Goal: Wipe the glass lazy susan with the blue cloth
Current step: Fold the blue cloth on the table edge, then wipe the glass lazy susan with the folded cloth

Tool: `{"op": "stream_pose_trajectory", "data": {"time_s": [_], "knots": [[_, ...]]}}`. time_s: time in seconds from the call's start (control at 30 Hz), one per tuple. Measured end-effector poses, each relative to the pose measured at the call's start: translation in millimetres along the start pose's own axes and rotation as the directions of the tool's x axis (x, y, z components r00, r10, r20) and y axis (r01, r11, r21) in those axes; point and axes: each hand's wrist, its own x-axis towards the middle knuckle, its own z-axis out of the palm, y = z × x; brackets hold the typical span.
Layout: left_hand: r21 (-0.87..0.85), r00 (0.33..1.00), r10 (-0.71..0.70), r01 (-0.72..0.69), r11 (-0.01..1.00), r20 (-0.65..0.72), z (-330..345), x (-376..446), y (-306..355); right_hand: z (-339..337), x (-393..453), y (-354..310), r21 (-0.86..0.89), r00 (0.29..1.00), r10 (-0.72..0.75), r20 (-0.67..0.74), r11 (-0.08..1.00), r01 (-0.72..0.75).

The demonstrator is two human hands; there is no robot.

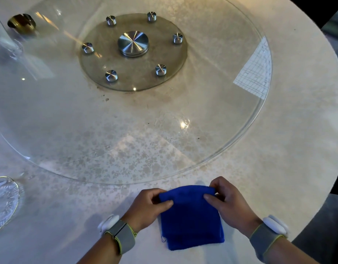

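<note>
A folded blue cloth (191, 220) lies on the pale round table (297, 149), just in front of the near rim of the glass lazy susan (126, 141). My left hand (147, 206) pinches the cloth's top left corner. My right hand (229, 202) pinches its top right corner. Both hands sit below the glass edge, not touching it. The big clear disc rests on a smaller glass base with a steel hub (133, 43) and several steel studs. Smudges and specks show on the glass.
A clear glass plate with a gold rim (4, 202) sits at the left edge of the table. A brass-coloured object (22, 22) stands at the far left on the lazy susan, beside a clear glass item (6, 42). Dark floor lies beyond the table's right edge.
</note>
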Motion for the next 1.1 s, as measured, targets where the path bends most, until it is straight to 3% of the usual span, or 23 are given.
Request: {"op": "stream_pose_trajectory", "data": {"time_s": [0.13, 0.57, 0.83, 1.1], "knots": [[-0.048, 1.0, -0.018, 0.019, 0.999, 0.017, 4.2, -4.5, -0.4, 4.3, -11.8, -7.9, 0.206, 0.998, 0.055, 0.022, 0.977, -0.059], [-0.107, 0.988, 0.153, -0.153, 0.982, -0.006, -29.4, -5.5, 46.1, 1.2, -6.3, -44.4, 0.385, 0.994, 0.009, -0.111, 0.922, 0.034], [-0.164, 0.976, 0.167, -0.189, 0.968, -0.142, -34.7, 39.5, 83.0, -18.2, 41.3, -65.1, 0.426, 0.988, 0.039, -0.146, 0.904, 0.027], [-0.113, 0.945, 0.129, -0.17, 0.979, -0.302, -45.9, 81.3, 96.9, -25.2, 92.7, -85.9, 0.226, 0.988, -0.032, -0.151, 0.972, 0.066]]}}
